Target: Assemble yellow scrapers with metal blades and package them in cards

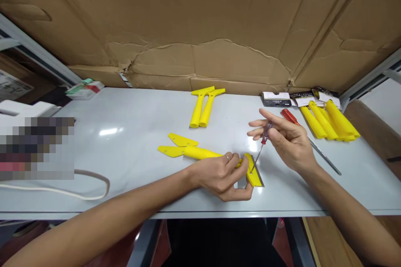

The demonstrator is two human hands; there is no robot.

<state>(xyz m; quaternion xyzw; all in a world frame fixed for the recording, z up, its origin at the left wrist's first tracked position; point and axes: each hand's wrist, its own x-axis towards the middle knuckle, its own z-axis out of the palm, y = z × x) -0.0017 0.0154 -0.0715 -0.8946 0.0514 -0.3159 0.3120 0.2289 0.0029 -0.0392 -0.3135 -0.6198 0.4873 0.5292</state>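
Note:
My left hand [224,175] is closed around a yellow scraper [200,153], near its blade end, and steadies it low over the grey table. A thin metal blade edge shows along the right side of the scraper's head. In my right hand [290,137] is a small screwdriver [265,133] with a clear purplish handle and a red collar, pinched between thumb and finger while other fingers stretch out. Its tip meets a screw on the scraper head. A loose yellow flat piece [183,139] lies beside the far end of the scraper.
Two yellow scraper handles [202,108] lie at the back. A larger red-handled screwdriver [324,156] rests right of my right hand. Several yellow handles [328,121] lie by small boxes [275,99]. A white cable [90,197] loops at left; cardboard [200,21] walls the back.

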